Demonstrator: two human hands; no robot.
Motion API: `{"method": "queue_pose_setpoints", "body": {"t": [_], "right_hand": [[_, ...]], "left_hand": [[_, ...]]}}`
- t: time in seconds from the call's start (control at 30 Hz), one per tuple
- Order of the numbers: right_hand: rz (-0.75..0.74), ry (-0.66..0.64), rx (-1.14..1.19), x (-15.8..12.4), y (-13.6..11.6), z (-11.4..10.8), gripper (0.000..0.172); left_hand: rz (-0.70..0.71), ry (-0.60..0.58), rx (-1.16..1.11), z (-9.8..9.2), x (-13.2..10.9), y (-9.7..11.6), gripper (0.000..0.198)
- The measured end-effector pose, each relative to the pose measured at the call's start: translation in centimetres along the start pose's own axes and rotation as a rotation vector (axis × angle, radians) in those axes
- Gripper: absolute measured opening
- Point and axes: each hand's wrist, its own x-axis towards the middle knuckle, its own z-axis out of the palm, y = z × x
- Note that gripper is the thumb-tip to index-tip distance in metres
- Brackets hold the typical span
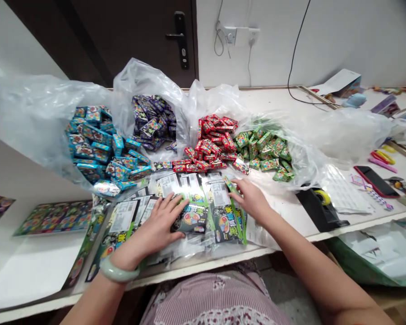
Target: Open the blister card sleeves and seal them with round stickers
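My left hand [159, 225] lies flat on a stack of printed green-and-black cards [219, 221] in clear plastic, its fingertips reaching a small dark card [189, 219]. A pale green bangle [118, 273] circles my left wrist. My right hand [252, 198] rests at the upper right of the stack, its fingers at a green card edge [230, 184]. I cannot tell whether they grip it. Just beyond both hands lie piles of small packets: blue [94, 146], purple [152, 119], red [211, 142] and green [262, 151], each on a clear plastic bag [145, 85].
A black tape dispenser [320, 207] stands to the right of my right hand. Beyond it lie printed sheets, a phone [375, 180] and pink-handled scissors [382, 157]. A colourful packet sheet [54, 217] lies at the left. The white table's front edge [203, 266] runs above my lap.
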Motion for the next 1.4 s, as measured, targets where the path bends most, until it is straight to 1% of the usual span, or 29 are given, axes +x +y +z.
{"method": "queue_pose_setpoints", "body": {"t": [0.07, 0.1, 0.17, 0.2, 0.23, 0.3, 0.37, 0.43, 0.57, 0.73, 0.8, 0.87, 0.97, 1.07, 1.13, 1.23, 1.33, 1.4], "right_hand": [[-0.077, -0.088, -0.087, -0.3, -0.3, 0.2, 0.049], [-0.109, -0.114, -0.104, -0.3, -0.3, -0.1, 0.05], [-0.155, -0.116, -0.136, 0.3, 0.3, -1.4, 0.048], [-0.174, -0.117, -0.184, 0.7, 0.8, -2.2, 0.051], [-0.188, -0.14, -0.246, 1.2, 1.4, -2.9, 0.057], [-0.2, -0.244, -0.364, 1.9, 2.4, -3.9, 0.078], [-0.183, -0.337, -0.447, 2.2, 3.1, -4.1, 0.095], [-0.153, -0.341, -0.502, 1.8, 3.3, -3.5, 0.098], [-0.124, -0.23, -0.529, 0.7, 3.2, -2.5, 0.09], [-0.136, -0.206, -0.555, 0.2, 3.0, -2.2, 0.087], [-0.093, -0.149, -0.505, 0.2, 2.8, -2.0, 0.083], [-0.033, -0.1, -0.448, 0.3, 2.5, -1.6, 0.076], [0.006, -0.076, -0.431, 0.6, 1.8, -1.0, 0.061], [0.073, -0.044, -0.4, 1.4, 1.1, -0.4, 0.055], [0.15, -0.063, -0.324, 1.9, 0.9, -0.1, 0.047], [0.237, -0.137, -0.211, 2.0, 0.7, 0.5, 0.037], [0.286, -0.214, -0.149, 0.4, 0.2, 0.7, 0.026], [0.278, -0.24, -0.159, -1.1, -0.4, 0.3, 0.024]], "left_hand": [[0.018, 0.009, -0.006, 0.0, -0.2, -0.2, 0.077], [0.028, 0.034, -0.012, -0.1, -0.4, -0.5, 0.076], [0.038, 0.119, -0.022, -0.5, -0.8, -1.1, 0.077], [0.037, 0.168, -0.028, -0.7, -1.0, -1.4, 0.079], [0.035, 0.212, -0.034, -0.9, -1.1, -1.7, 0.081], [0.032, 0.273, -0.039, -1.3, -1.2, -2.0, 0.084], [0.039, 0.304, -0.034, -1.5, -1.0, -2.1, 0.084], [0.055, 0.316, -0.026, -1.5, -0.8, -1.8, 0.084], [0.078, 0.307, -0.032, -1.1, -0.7, -1.4, 0.083], [0.063, 0.3, -0.038, -1.1, -0.8, -1.3, 0.083], [0.054, 0.313, -0.034, -1.1, -0.9, -1.4, 0.083], [0.041, 0.326, -0.032, -0.9, -1.2, -1.5, 0.083], [0.013, 0.335, -0.028, -0.6, -1.6, -1.6, 0.083], [-0.008, 0.339, -0.025, -0.4, -1.9, -1.7, 0.082], [-0.011, 0.353, -0.029, -0.5, -2.1, -1.8, 0.083], [-0.008, 0.375, -0.039, -0.6, -2.3, -2.0, 0.084], [-0.027, 0.386, -0.037, -0.6, -2.7, -2.5, 0.084], [-0.043, 0.385, -0.038, -0.4, -3.1, -2.8, 0.084]]}}
